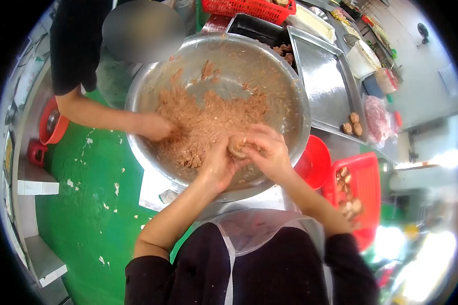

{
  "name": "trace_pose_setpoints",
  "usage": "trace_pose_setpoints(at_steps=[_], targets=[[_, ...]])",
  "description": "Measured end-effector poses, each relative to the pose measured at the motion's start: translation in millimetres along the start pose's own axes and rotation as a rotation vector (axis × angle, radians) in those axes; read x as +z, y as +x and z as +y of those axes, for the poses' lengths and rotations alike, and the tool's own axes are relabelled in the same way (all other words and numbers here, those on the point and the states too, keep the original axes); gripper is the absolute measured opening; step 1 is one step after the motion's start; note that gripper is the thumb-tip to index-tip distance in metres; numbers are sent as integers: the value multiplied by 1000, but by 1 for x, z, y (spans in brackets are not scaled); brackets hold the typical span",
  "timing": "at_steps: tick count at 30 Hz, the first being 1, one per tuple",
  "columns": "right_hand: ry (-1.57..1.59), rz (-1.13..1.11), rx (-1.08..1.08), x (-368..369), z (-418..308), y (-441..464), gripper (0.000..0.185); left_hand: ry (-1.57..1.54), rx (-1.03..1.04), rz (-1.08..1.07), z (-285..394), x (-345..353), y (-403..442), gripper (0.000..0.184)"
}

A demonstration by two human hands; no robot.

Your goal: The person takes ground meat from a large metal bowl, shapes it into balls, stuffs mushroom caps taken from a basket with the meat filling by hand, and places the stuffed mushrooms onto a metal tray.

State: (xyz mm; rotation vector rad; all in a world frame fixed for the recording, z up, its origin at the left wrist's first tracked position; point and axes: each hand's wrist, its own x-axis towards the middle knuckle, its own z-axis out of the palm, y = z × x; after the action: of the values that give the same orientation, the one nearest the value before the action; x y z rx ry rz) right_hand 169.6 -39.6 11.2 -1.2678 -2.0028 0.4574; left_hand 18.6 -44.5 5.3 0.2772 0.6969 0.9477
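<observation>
Above the steel basin [289,104], left hand [219,166] and right hand [270,154] are both clamped on one mushroom cap [236,147]. Minced meat [208,114] lies beneath.

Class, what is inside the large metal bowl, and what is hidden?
The metal bowl holds a reddish-brown minced mixture; a co-worker's hand reaches in. The bowl's bottom beneath the mixture is covered and cannot be seen.

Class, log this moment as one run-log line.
left hand: holding brown piece; right hand: same piece; place: over metal bowl; co-worker's hand: at mixture
</observation>
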Motion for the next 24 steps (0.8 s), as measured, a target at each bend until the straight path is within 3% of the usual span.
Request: trace_pose_setpoints(at_steps=[5, 8, 12, 17, 22, 24], targets=[[-159, -68, -149, -17, -15, -1, 22, 68, 66, -88, -11, -4, -1, 33], [6, -50, -178, -26, -17, 2, 25, 103, 116, -109, -9, 2, -7, 30], [262, 69, -73, -37, -28, 3, 31, 10, 182, -123, -2, 14, -12, 36], [313, 211, 168, -31, -32, -2, 33, 79, 231, -113, -8, 16, -10, 40], [-78, 111, -211, -21, -24, -2, 31, 287, 178, -14, -15, 6, -8, 38], [-156, 121, -289, -24, -30, 2, 31, 178, 186, -14, -14, 14, -13, 39]])
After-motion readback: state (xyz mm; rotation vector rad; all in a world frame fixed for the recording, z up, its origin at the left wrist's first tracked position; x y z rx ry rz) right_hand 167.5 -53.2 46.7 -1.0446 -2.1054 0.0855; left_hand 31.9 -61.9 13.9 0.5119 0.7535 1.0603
